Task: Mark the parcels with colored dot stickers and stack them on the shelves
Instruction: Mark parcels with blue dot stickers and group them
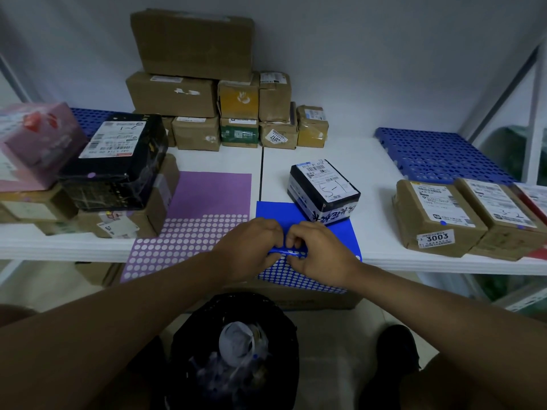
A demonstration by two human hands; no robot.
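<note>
Now both hands (285, 247) pinch the blue sticker sheet (299, 216) above a rubbish-filled bin (204, 335).

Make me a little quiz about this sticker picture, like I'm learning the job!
1. True or false: both hands are working on the purple sticker sheet.
2. Which parcel lies partly on the blue sticker sheet? A) the dark parcel with the handwritten label B) the brown parcel marked 3003 C) the pink parcel
3. Fill in: the bin below the shelf is lined with a ____ bag.

Key:
1. False: the left hand and right hand pinch the bent blue sticker sheet.
2. A
3. black
</note>
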